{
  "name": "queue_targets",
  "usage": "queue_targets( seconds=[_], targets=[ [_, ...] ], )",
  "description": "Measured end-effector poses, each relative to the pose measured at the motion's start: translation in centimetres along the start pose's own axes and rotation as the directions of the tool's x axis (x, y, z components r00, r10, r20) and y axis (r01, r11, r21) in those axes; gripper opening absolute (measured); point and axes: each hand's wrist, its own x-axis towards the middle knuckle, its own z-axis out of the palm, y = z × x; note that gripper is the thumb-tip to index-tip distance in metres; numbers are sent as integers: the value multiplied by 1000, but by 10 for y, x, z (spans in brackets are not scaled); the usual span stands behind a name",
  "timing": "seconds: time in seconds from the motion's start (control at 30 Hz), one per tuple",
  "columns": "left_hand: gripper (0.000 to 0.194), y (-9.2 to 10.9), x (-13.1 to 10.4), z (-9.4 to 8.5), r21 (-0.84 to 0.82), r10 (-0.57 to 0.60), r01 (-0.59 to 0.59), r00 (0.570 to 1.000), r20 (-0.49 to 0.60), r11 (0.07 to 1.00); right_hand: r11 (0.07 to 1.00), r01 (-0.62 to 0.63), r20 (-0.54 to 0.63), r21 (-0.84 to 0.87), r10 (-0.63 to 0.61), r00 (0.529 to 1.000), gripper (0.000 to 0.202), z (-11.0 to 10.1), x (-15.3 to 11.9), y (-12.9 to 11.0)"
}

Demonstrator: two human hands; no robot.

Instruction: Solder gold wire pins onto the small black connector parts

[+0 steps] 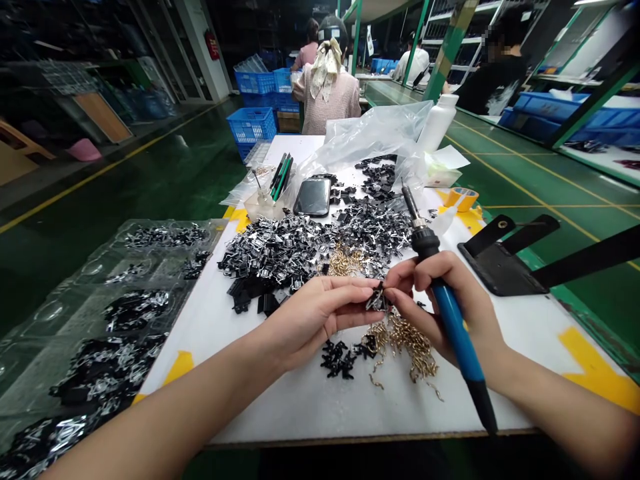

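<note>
"Two hands are busy over the counter [270,417]. What has the left one got?"

"The left hand [307,320] has its grip pinched closed, fingertips on a small black-and-silver part [376,301]. That's held above the counter, roughly midway between the left and right edges, closer to the near edge than the far one."

"And the right hand [467,317]?"

"Its grip is curled around a soldering iron [451,327] with a blue handle, the metal tip slanting up toward the far edge. Thumb and finger reach the same part; how firmly they press, I can't tell."

"What's lying below?"

"Brass-coloured pieces [417,347] spread toward the near edge, with little black bits [337,359] just left of them. A big heap [280,243] of black-and-silver pieces stretches toward the left edge."

"Farther back?"

"A phone [313,197] lies behind the heap. A white bottle [439,123] stands toward the far right corner, yellow tape [461,199] by the right edge, and a black stand [513,280] nearer along that edge. Clear trays [90,310] holding more pieces sit past the left edge."
</note>
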Motion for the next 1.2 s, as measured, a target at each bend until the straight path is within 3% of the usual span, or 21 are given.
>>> queue_targets(
  seconds=[0.47,0.73,0.93,1.1,1.2],
  targets=[
    [28,-5,1,0,38,50,-48,998,-39,998,999,-37,13,-2,38,999,24,-4,3,-2],
    [31,-4,-2,2,74,92,-92,996,-4,993,992,100,-21,-83,-102,995,26,-2,0,-2],
    [35,-2,-3,3,91,63,-62,998,-7,994,959,190,4,-211,-193,981,26,-2,1,1],
    [38,-2,-2,2,82,101,-97,994,-48,992,954,194,42,-230,-190,981,24,-3,1,3],
    [40,-3,-1,0,169,174,-155,980,-99,973,977,142,56,-156,-135,989,24,-2,0,3]
  ],
)
